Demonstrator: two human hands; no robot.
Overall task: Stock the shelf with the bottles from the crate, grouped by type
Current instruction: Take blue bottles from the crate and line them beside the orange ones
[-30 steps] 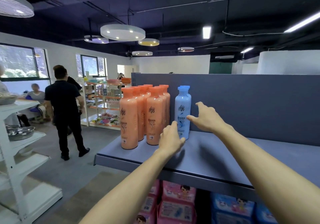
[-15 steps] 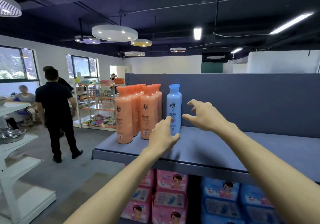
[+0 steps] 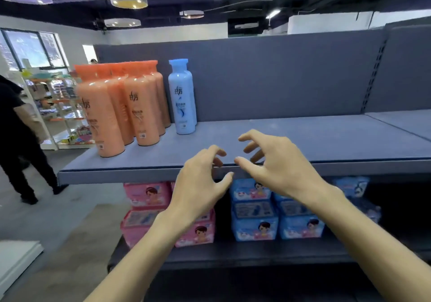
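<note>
Several orange bottles (image 3: 121, 108) stand upright in two rows at the left end of the grey shelf (image 3: 303, 138). A blue bottle (image 3: 183, 96) stands right beside them, with another partly hidden behind it. My left hand (image 3: 200, 185) and my right hand (image 3: 275, 164) hover side by side in front of the shelf's front edge, fingers curled and apart, holding nothing. Both hands are well clear of the bottles. The crate is out of view.
Pink packs (image 3: 149, 196) and blue packs (image 3: 256, 213) fill the lower shelf. A person in black (image 3: 16, 133) walks in the aisle at the left. A white rack corner (image 3: 16, 259) sits at lower left. Another grey shelf section (image 3: 405, 120) continues to the right.
Both hands have pulled back from the blue bottle toward me and now hang in front of the shelf edge. My view has dropped lower and moved right.
</note>
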